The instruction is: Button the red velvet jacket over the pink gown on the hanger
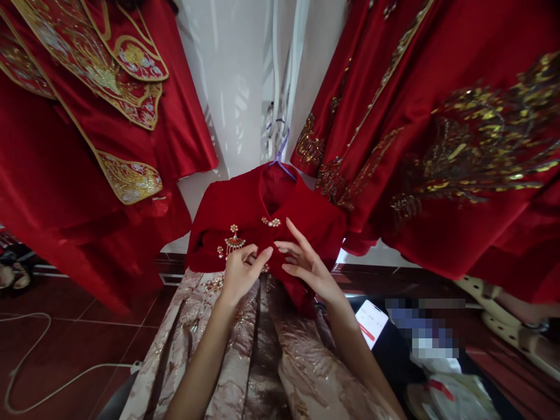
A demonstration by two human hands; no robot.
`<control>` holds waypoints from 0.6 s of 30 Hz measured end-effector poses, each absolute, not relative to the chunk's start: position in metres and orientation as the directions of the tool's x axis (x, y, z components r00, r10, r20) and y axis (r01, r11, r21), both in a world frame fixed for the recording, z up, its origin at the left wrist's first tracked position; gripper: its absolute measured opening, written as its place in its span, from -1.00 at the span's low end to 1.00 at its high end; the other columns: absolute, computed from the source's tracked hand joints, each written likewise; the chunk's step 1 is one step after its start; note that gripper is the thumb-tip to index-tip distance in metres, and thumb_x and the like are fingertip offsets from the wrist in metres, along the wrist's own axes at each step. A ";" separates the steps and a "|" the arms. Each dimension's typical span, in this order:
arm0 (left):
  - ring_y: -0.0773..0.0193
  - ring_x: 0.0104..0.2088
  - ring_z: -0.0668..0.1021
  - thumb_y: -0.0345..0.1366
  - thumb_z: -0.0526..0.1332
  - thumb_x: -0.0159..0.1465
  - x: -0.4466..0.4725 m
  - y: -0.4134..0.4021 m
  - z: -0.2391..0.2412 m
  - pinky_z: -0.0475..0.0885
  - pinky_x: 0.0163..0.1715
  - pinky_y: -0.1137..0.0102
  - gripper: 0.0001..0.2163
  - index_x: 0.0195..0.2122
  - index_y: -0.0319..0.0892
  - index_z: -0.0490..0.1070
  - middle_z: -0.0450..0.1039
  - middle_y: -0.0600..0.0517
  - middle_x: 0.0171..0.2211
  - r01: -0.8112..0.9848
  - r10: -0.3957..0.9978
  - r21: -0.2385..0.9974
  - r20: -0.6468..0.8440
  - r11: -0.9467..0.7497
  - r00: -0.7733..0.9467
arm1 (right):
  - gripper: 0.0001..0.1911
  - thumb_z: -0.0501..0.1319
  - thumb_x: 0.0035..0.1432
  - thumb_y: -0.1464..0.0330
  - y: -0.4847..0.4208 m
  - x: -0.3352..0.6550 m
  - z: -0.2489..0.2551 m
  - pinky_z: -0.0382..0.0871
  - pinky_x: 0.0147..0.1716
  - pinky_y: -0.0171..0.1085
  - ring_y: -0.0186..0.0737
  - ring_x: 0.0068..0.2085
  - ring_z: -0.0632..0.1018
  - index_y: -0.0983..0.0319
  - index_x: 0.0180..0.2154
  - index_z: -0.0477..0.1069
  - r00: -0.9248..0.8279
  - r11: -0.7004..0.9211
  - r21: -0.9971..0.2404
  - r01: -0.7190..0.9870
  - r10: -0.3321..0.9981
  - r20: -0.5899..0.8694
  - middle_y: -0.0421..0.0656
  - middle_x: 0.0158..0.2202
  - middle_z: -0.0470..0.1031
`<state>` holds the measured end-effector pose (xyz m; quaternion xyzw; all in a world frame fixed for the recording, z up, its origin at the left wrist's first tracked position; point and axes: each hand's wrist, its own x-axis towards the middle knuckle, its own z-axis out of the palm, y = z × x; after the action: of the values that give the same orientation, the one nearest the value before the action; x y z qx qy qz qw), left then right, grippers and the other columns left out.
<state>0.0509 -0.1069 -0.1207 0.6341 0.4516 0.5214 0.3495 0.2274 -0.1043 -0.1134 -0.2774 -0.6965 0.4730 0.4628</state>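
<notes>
A short red jacket (223, 201) with a stand collar hangs on a purple hanger (280, 156). A beaded clasp (271, 222) sits below its collar, and a fan-shaped brooch with bead tassels (234, 240) is on its left side. At the jacket's front, my left hand (245, 269) has its fingers curled in and its thumb pointing right; what they hold, if anything, is hidden. My right hand (306, 263) is beside the front opening, fingers apart, index finger stretched up near the clasp. Below hangs a pale pink brocade skirt (175, 338) with a shiny woven pattern.
Red embroidered garments (188, 134) hang at left, and sequinned red garments (420, 233) at right. A lit phone (371, 322) lies on a dark surface at lower right, near a clear plastic container (450, 396). A white cable (48, 350) crosses the tiled floor.
</notes>
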 end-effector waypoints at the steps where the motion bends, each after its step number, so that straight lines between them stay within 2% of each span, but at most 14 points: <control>1: 0.44 -0.62 0.30 -0.03 0.19 0.16 0.049 -0.106 -0.122 0.22 -0.60 0.53 -0.66 -0.58 -0.19 0.27 0.22 0.16 -0.66 0.265 0.926 0.889 0.371 -0.374 0.063 | -0.16 0.22 0.10 0.31 -0.104 0.227 -0.114 0.28 0.13 -0.07 -0.17 0.09 0.40 -0.09 0.29 -0.20 -0.422 0.410 -0.911 -0.040 0.820 0.387 -0.15 0.09 0.36; 4: 0.40 -0.54 0.39 -0.11 0.21 0.15 0.041 -0.100 -0.127 0.28 -0.51 0.51 -0.77 -0.46 -0.18 0.40 0.36 0.13 -0.57 0.396 0.896 0.810 0.434 -0.433 0.092 | -0.25 0.19 0.15 0.30 -0.100 0.228 -0.121 0.29 0.13 -0.07 -0.19 0.05 0.44 -0.04 0.28 -0.12 -0.433 0.431 -0.902 0.008 0.815 0.385 -0.12 0.04 0.39; 6: 0.34 -0.45 0.47 -0.15 0.21 0.16 0.030 -0.094 -0.132 0.34 -0.41 0.48 -0.82 -0.41 -0.16 0.44 0.46 0.09 -0.49 0.455 0.880 0.774 0.472 -0.440 0.048 | -0.36 0.17 0.17 0.29 -0.093 0.231 -0.131 0.32 0.10 -0.06 -0.20 0.02 0.47 0.04 0.23 -0.03 -0.395 0.453 -0.888 0.079 0.832 0.389 -0.09 -0.01 0.42; 9: 0.30 -0.43 0.52 -0.15 0.23 0.14 0.013 -0.087 -0.138 0.35 -0.40 0.46 -0.84 -0.38 -0.12 0.45 0.51 0.07 -0.46 0.562 0.865 0.739 0.495 -0.371 -0.079 | -0.52 0.17 0.15 0.25 -0.078 0.236 -0.154 0.30 0.09 0.00 -0.12 0.04 0.45 0.17 0.09 0.16 -0.268 0.462 -0.829 0.314 0.881 0.389 -0.02 -0.02 0.40; 12: 0.29 -0.45 0.53 -0.08 0.25 0.12 0.000 -0.083 -0.142 0.35 -0.40 0.45 -0.78 -0.35 -0.11 0.46 0.51 0.07 -0.47 0.651 0.849 0.716 0.486 -0.251 -0.208 | -0.45 0.20 0.10 0.26 -0.065 0.238 -0.176 0.19 0.12 0.12 0.06 0.18 0.31 0.26 0.11 0.16 -0.129 0.364 -0.717 0.594 0.923 0.362 0.10 0.11 0.29; 15: 0.27 -0.41 0.56 -0.03 0.27 0.08 -0.007 -0.080 -0.146 0.40 -0.34 0.44 -0.70 -0.28 -0.12 0.48 0.54 0.04 -0.42 0.623 0.835 0.750 0.476 -0.222 -0.276 | -0.32 0.23 0.04 0.29 -0.063 0.237 -0.186 0.05 0.16 0.20 0.20 0.29 0.06 0.33 0.18 0.12 -0.024 0.219 -0.594 0.774 0.948 0.319 0.18 0.25 0.08; 16: 0.27 -0.38 0.56 -0.04 0.27 0.08 -0.009 -0.080 -0.147 0.42 -0.32 0.43 -0.69 -0.26 -0.13 0.49 0.55 0.03 -0.38 0.591 0.840 0.771 0.469 -0.238 -0.274 | -0.31 0.24 0.02 0.30 -0.065 0.236 -0.185 0.06 0.16 0.19 0.21 0.29 0.05 0.36 0.17 0.14 -0.019 0.192 -0.565 0.802 0.954 0.298 0.20 0.25 0.08; 18: 0.25 -0.33 0.58 -0.06 0.27 0.10 -0.013 -0.080 -0.148 0.45 -0.27 0.39 -0.68 -0.23 -0.16 0.51 0.57 0.00 -0.32 0.505 0.870 0.816 0.438 -0.279 -0.227 | -0.41 0.23 0.04 0.30 -0.072 0.234 -0.177 0.19 0.12 0.10 0.17 0.23 0.22 0.36 0.11 0.25 -0.061 0.207 -0.556 0.805 0.961 0.270 0.20 0.17 0.22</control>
<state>-0.0127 -0.0799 -0.1485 0.5975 0.5754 0.5316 0.1714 0.2343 -0.0722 -0.1770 -0.6162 -0.7165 0.1298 0.3002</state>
